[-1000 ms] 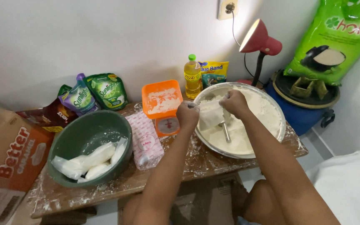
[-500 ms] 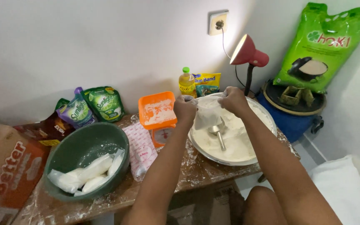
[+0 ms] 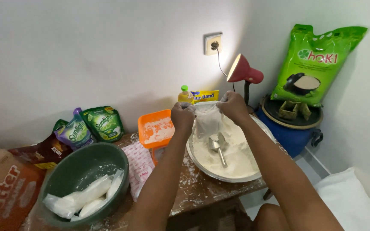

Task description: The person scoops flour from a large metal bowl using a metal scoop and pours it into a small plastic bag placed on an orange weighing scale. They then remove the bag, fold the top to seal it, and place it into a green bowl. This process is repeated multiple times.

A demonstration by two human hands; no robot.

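We're holding a small clear plastic bag up w/ both hands, over the far side of the big metal basin. Left hand is clenched on the bag's top left corner, right hand pinches the top right corner, so the mouth is stretched between them. The bag has white flour in its lower part and hangs just above the flour heaped in the basin. A metal scoop lies in that flour, bowl end near the bag's bottom, handle pointing toward us.

Left of the basin, close by, an orange tub w/ white powder inside. In front of the tub a pink-patterned packet lies flat on the wooden table, which is dusted w/ flour. Further left a green bowl holds several filled, tied-off clear bags.

Against the wall: two green refill pouches, a dark brown packet, a yellow oil bottle & a yellow box behind our hands. A cardboard box sits at far left. Right of the table: red desk lamp, blue drum w/ a big green sack leaning on the wall above it
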